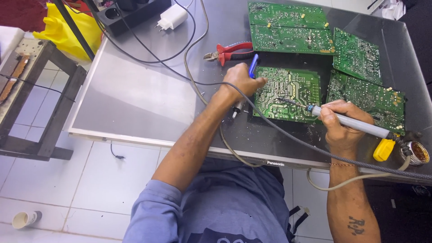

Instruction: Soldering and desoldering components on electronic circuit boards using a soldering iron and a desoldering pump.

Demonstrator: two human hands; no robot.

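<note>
My right hand [344, 123] grips the soldering iron [348, 120], its tip on the green circuit board [288, 93] near the table's [135, 90] front edge. My left hand [243, 80] clasps a blue tool [254, 64] at the board's left edge.

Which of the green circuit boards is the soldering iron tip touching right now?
The green circuit board nearest the person, between both hands. The grey soldering iron in the right hand rests its tip on it; the other boards lie untouched farther back and right.
</note>
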